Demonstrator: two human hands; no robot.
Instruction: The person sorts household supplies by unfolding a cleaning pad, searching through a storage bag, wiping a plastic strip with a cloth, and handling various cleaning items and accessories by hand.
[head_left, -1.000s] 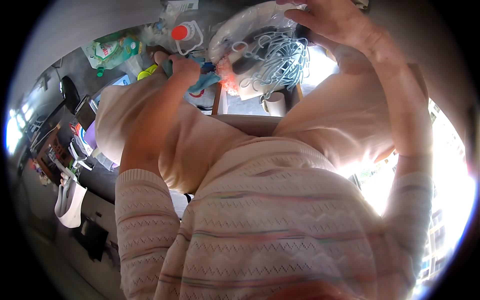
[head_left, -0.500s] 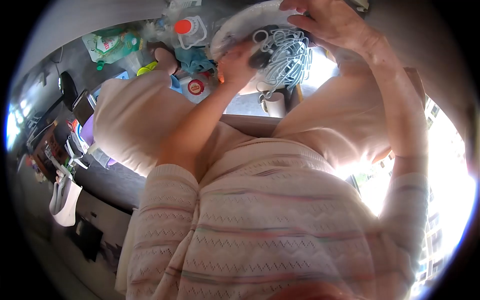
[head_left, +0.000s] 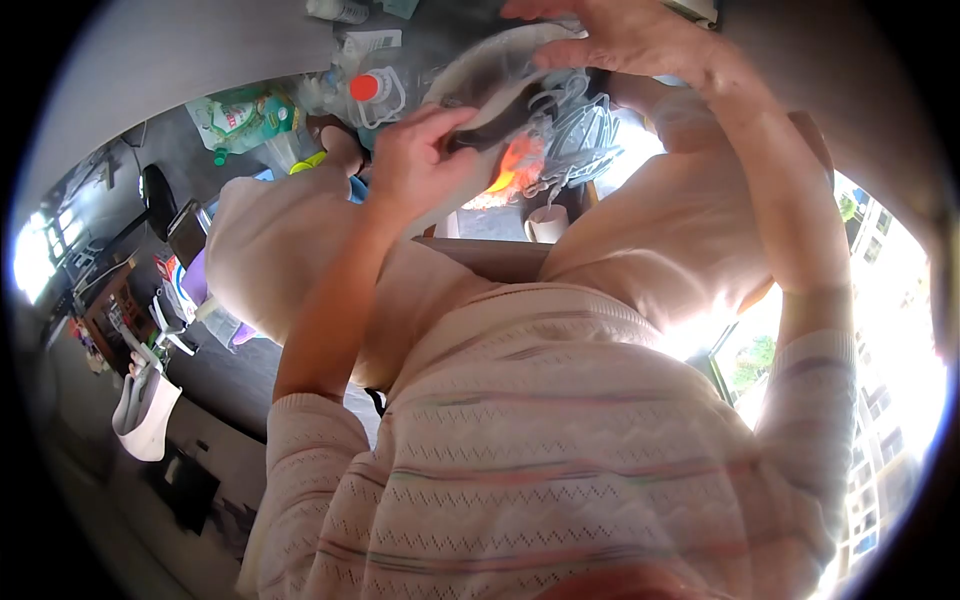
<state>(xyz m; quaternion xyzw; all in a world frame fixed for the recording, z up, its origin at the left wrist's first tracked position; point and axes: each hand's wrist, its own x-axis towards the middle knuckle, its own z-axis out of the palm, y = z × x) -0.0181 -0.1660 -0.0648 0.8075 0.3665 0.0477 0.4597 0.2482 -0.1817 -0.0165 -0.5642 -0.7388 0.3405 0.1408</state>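
Note:
On the left, my left hand (head_left: 425,160) is closed, fingers and thumb curled together beside a dark strip and the edge of a white, curved, rimmed thing (head_left: 485,62). What it grips cannot be made out. My right hand (head_left: 635,45) is at the top with thumb and fingers apart, near the far end of that rim; some fingertips are cut off by the frame. Between the hands hangs a blurred tangle of pale blue-grey plastic hooks or loops (head_left: 590,135). A bright orange and yellow patch (head_left: 518,165) shows just left of it.
Beyond my left knee lie a green pouch (head_left: 240,120) with a green cap and a clear bottle with a red cap (head_left: 366,87). A white mug (head_left: 546,224) stands between my legs. A white bin-like container (head_left: 148,415) is at far left, and a bright window (head_left: 880,340) at right.
My left hand has moved left and towards me, away from the hook tangle. The tangle has shifted and blurred, and the orange patch has come into view. My right hand has moved slightly left.

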